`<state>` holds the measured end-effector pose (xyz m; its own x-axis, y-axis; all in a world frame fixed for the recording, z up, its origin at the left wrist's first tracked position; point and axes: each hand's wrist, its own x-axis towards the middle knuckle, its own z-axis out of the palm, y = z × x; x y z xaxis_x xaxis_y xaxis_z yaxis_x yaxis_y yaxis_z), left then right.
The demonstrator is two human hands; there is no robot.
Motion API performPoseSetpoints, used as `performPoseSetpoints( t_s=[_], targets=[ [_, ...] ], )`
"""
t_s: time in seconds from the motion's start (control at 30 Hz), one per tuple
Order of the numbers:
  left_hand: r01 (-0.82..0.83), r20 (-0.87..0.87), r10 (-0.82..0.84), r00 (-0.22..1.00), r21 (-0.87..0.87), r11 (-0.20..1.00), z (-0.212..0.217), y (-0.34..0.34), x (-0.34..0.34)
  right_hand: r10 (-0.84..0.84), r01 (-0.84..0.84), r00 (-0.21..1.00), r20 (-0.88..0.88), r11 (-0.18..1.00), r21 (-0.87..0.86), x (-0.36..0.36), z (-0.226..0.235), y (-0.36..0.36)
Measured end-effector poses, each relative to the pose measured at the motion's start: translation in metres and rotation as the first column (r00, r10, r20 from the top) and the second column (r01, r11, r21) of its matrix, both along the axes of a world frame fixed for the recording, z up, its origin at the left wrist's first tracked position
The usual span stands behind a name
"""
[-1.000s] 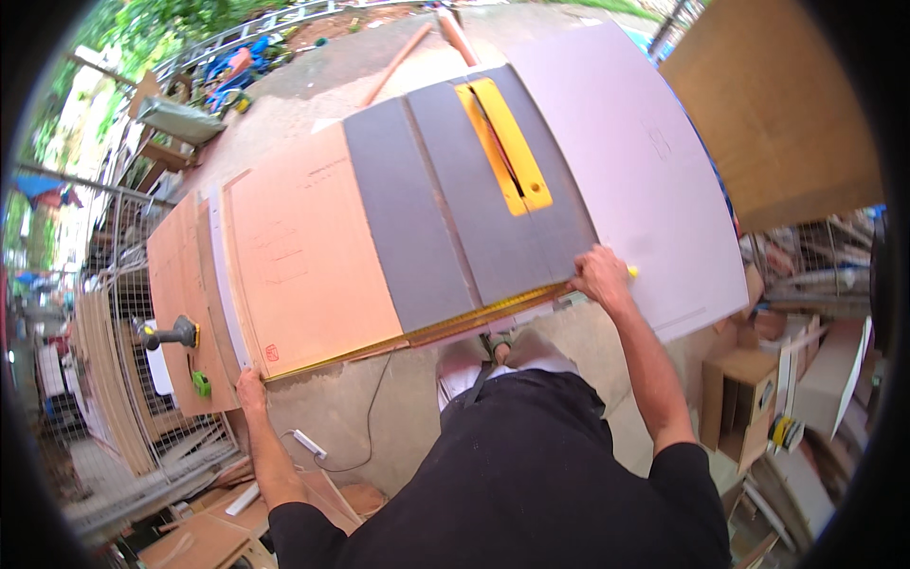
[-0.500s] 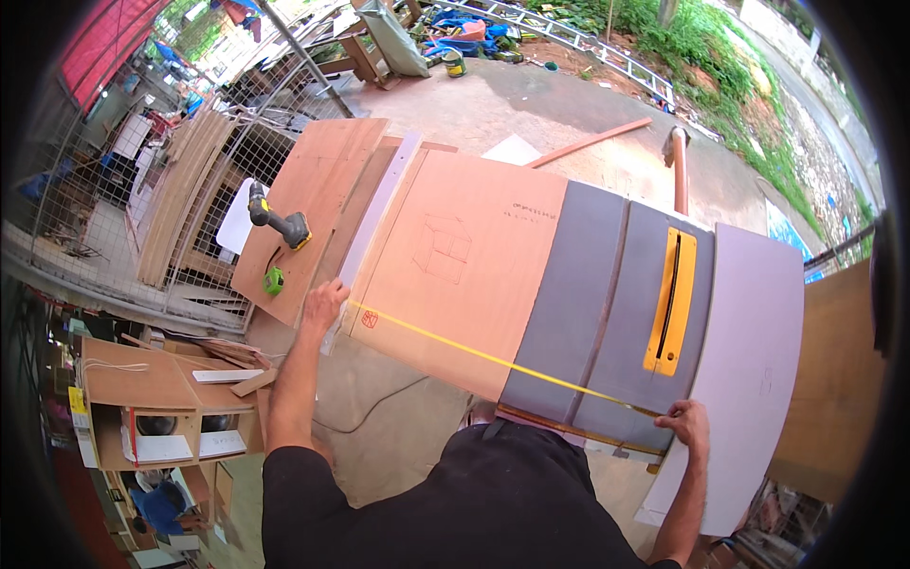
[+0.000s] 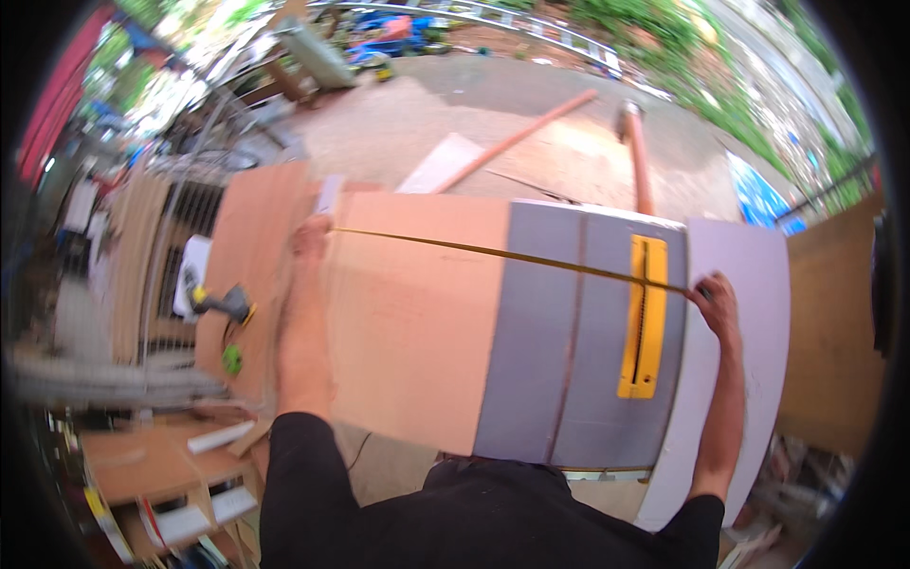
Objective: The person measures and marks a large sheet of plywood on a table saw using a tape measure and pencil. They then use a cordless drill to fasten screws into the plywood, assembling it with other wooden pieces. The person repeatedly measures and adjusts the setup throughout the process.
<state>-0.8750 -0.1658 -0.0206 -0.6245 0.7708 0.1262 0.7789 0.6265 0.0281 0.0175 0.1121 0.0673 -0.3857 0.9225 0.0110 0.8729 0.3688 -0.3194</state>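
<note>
A yellow tape measure (image 3: 531, 256) is stretched across a wooden board (image 3: 417, 322) and a grey table saw top (image 3: 536, 332). My left hand (image 3: 311, 235) is closed on its left end, by the pale fence strip (image 3: 329, 194) at the board's far left. My right hand (image 3: 716, 302) grips the other end near the saw top's right edge, over a pale side panel (image 3: 735, 379). Just left of my right hand, the tape passes over the yellow blade insert (image 3: 643, 332), whose slot runs front to back.
Left of the fence, a cordless drill (image 3: 223, 303) and a small green object (image 3: 231, 358) lie on a plywood sheet (image 3: 251, 209). A wooden cabinet (image 3: 142, 460) stands at the lower left. Beyond the saw are an orange-brown pipe (image 3: 638, 161) and a ladder (image 3: 559, 38).
Both hands have moved the stretched tape away from me, from the near edge to the far part of the board and saw top. My view has shifted too.
</note>
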Motion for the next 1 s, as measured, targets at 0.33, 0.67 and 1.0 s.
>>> performPoseSetpoints(
  t_s=[0.33,0.67,1.0],
  targets=[
    [0.247,-0.030,-0.258,0.966,-0.200,0.948,0.017,0.087,-0.027,-0.085,0.086,0.996,0.024,0.996,-0.039,-0.059,-0.050,0.094],
    [0.183,-0.023,-0.196,0.980,-0.261,0.948,0.029,0.099,-0.001,-0.138,0.149,0.986,0.096,0.981,-0.121,-0.079,-0.047,0.103],
    [0.176,-0.063,-0.201,0.978,-0.287,0.942,0.023,0.109,-0.011,-0.202,0.258,0.936,0.288,0.950,-0.175,-0.105,-0.048,0.099]
  ],
)
